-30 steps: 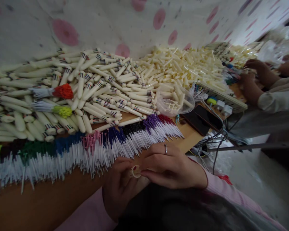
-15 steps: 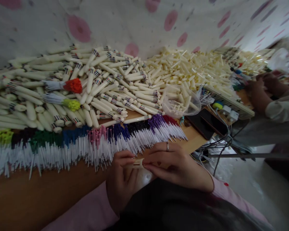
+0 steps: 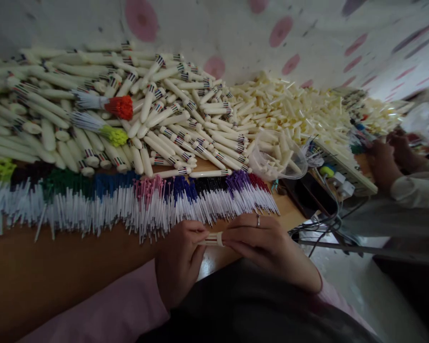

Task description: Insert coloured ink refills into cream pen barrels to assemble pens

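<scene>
2 dark phones [image 3: 319,193] lie beside a power strip [image 3: 359,175] and cables [image 3: 339,206], a pink-spotted sheet [image 3: 200,28] behind.

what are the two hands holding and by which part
A cream slotted piece: the left hand grips the slotted portion's left end, the right hand the wider, rimmed end.

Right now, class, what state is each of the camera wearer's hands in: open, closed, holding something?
Left hand: closed, holding one end of a cream slotted piece.
Right hand: closed on the same piece's other end.
</scene>
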The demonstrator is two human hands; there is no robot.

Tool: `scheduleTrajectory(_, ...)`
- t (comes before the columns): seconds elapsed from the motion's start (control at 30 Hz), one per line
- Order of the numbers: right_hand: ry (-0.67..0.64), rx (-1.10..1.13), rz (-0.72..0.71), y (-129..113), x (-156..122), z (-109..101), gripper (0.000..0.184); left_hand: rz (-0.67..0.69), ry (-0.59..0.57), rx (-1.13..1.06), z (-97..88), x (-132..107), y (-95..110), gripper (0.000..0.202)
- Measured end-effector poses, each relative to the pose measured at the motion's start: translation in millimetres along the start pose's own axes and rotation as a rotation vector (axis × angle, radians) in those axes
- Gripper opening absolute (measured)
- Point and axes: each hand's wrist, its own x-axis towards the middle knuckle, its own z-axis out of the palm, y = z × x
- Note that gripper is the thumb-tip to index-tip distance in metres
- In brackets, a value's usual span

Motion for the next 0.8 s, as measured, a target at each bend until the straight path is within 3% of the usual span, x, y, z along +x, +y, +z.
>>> scheduleTrajectory(0.2, 0.041, 0.023, -0.108, 11.0, -2.5, 7.3, 0.013, 0.012, 0.002, 0.028, 0.9, -0.3, 1.3, 0.016)
scheduleTrajectory(0.4, 0.073, -0.292, -0.281, 21.6, -12.2, 10.0, 0.016, -0.022, -0.047, -0.022, 2.7, -6.0, 0.4, 0.012)
scheduleTrajectory(0.63, 0.09, -0.405, -0.249, 15.0, -8.4, 11.3, 0.008, -0.02, -0.011, -0.045, 2.3, -6.0, 0.2, 0.014)
scheduleTrajectory(0.8, 0.066, -0.235, -0.193, 13.5, -6.2, 13.0, 0.011, -0.05, 0.01, -0.072, 3.3, -7.1, 0.4, 0.017)
